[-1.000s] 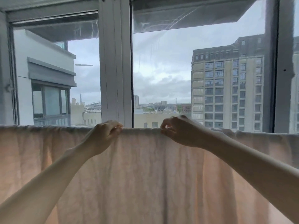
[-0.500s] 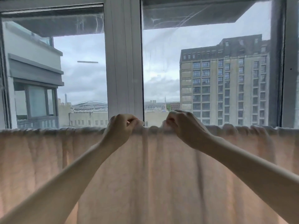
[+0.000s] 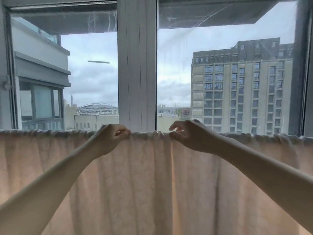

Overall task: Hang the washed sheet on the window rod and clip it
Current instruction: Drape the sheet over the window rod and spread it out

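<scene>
A pale pink sheet (image 3: pixel 149 184) hangs across the whole width of the window, its gathered top edge draped over a horizontal rod that the cloth hides. My left hand (image 3: pixel 108 139) pinches the top fold just left of the window's centre post. My right hand (image 3: pixel 189 136) is at the fold a little to the right, thumb and forefinger apart, its fingers lifted off the cloth. No clip is in view.
The white centre post (image 3: pixel 137 65) of the window stands right behind the hands, with glass panes on either side. The dark right frame (image 3: pixel 299 65) borders the pane. Buildings and cloudy sky lie outside.
The view has shifted right and closer. My right hand has opened and let go of the top fold. My left hand still pinches it.
</scene>
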